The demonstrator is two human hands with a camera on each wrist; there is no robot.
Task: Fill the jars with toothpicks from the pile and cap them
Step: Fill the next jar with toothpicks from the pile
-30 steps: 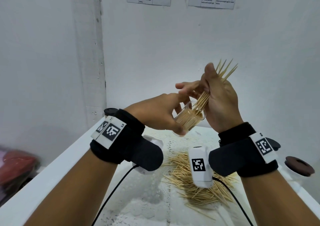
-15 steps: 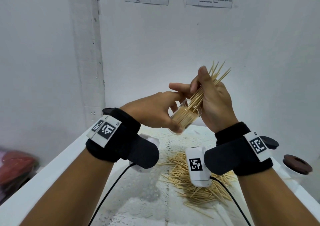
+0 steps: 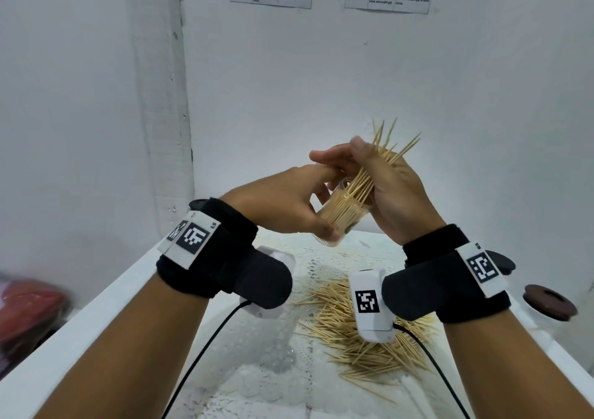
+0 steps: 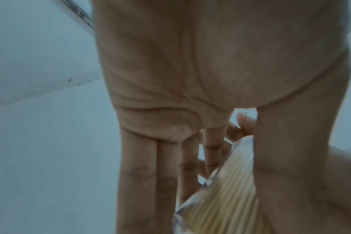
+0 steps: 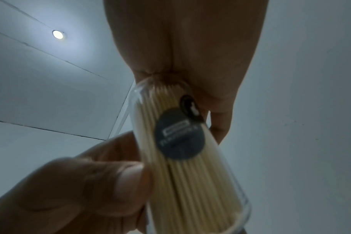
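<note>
My left hand (image 3: 289, 203) grips a clear plastic jar (image 3: 344, 216) tilted to the right, raised above the table, and packed with toothpicks. The jar (image 4: 224, 186) shows beside my left thumb in the left wrist view, and in the right wrist view the jar (image 5: 190, 158) carries a round dark label. My right hand (image 3: 385, 180) pinches a bundle of toothpicks (image 3: 382, 161) whose lower ends sit in the jar's mouth and whose tips fan out above my fingers. A loose pile of toothpicks (image 3: 353, 332) lies on the table below my wrists.
A white table (image 3: 80, 338) with a lace mat (image 3: 273, 370) stands against white walls. A brown cap (image 3: 549, 301) sits on a white jar at the right edge. A dark cap (image 3: 504, 262) lies behind my right wrist. Reddish cloth (image 3: 29, 309) lies left of the table.
Both hands have moved slightly left and down with the jar. The bundle sits a little deeper in the jar's mouth, and the toothpick tips fan out more.
</note>
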